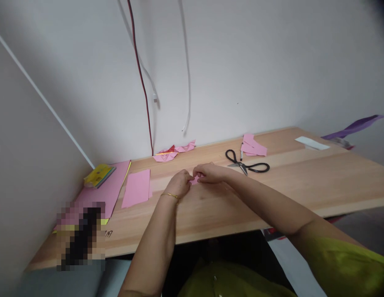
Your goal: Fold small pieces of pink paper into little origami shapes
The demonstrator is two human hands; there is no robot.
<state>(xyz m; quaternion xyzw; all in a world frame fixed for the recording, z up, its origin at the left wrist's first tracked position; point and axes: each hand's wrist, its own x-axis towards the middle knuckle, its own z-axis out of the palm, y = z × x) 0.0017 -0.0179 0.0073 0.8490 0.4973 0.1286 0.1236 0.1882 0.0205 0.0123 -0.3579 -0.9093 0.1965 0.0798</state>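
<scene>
Between my hands, on the wooden table, is a small piece of pink paper (195, 180), mostly covered by my fingers. My left hand (180, 183), with a thin gold bracelet at the wrist, pinches the paper's left side. From the right, my right hand (209, 173) bends its fingers down onto the same piece, thumb and fingertips close together. Just right of that hand lie black-handled scissors (243, 165) with their blades apart. Folded pink paper pieces (176, 152), one with red and yellow on it, rest behind my hands against the wall.
Left of my hands lie pink paper rectangles (137, 187) and large pink sheets (116, 181) with a yellow packet (99, 175) on top. Behind the scissors are pink paper scraps (253, 146) and a pen (241, 152). A white strip (312, 143) sits far right. Cables (139, 66) hang down the wall.
</scene>
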